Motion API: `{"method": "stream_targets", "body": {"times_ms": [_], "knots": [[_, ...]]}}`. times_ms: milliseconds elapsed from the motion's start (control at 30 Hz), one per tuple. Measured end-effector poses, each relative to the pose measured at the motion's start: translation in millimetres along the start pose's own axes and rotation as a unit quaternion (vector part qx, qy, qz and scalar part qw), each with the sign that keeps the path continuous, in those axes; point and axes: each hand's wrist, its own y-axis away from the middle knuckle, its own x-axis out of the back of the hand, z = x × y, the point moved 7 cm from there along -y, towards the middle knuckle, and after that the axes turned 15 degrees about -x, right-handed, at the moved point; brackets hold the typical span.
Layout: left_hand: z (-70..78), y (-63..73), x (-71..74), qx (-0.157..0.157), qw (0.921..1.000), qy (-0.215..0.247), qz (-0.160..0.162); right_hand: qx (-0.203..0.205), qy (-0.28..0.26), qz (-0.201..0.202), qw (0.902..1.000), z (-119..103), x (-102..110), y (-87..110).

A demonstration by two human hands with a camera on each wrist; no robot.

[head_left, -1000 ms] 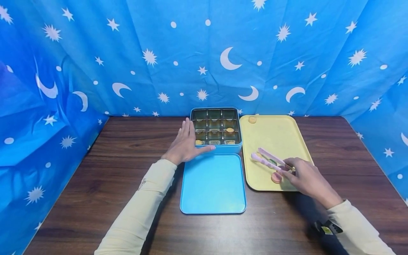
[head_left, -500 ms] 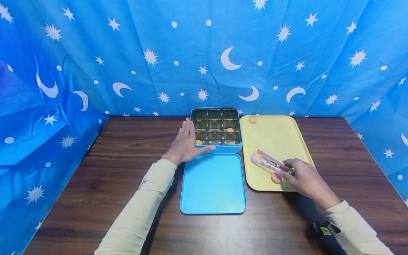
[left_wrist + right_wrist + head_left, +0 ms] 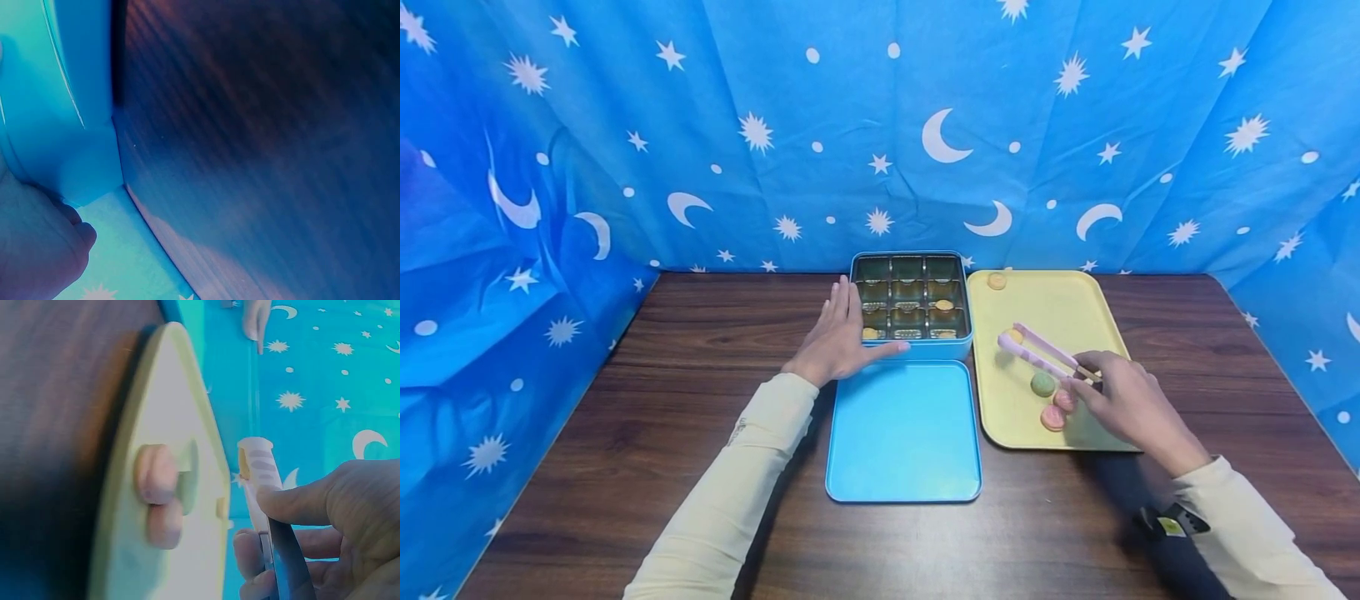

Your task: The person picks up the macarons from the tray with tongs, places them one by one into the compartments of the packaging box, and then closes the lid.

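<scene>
My right hand (image 3: 1123, 404) grips a pair of pink-tipped tongs (image 3: 1034, 359), thumb on one side and fingers on the other. Pinched between the tong tips is a yellow macaron (image 3: 1016, 335), raised over the yellow tray (image 3: 1052, 300); its edge shows in the right wrist view. Below lie a green macaron (image 3: 1042, 384) and two pink ones, the nearer pink macaron (image 3: 1053, 419) close to the tray's front. My left hand (image 3: 835, 342) rests against the left side of a blue tin (image 3: 928, 349), fingers straight, thumb along its front. Yellow macarons sit in several cells of the tin's divided insert.
The tin's blue lid (image 3: 904, 433) lies on the wooden table (image 3: 715, 333) directly in front of the tin. One more yellow macaron (image 3: 997, 282) is at the tray's back left corner. A blue curtain (image 3: 820, 100) with moons and stars hangs behind and beside the table.
The tongs have lifted the yellow macaron up and away from the green and pink ones, now uncovered. My right hand rose slightly with them. The left hand stays against the tin.
</scene>
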Motion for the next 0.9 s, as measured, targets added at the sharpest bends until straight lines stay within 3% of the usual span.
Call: {"method": "stream_targets", "body": {"times_ms": [400, 900], "knots": [[-0.7, -0.1, -0.4, -0.002, 1.0000, -0.005, -0.001, 0.002, -0.037, 0.007, 0.9993, -36, 10, -26.0], [-0.3, -1.7, 0.0, -0.002, 0.9999, -0.012, 0.000, -0.005, -0.073, -0.030, 0.9969, -92, -26, -70.1]]}}
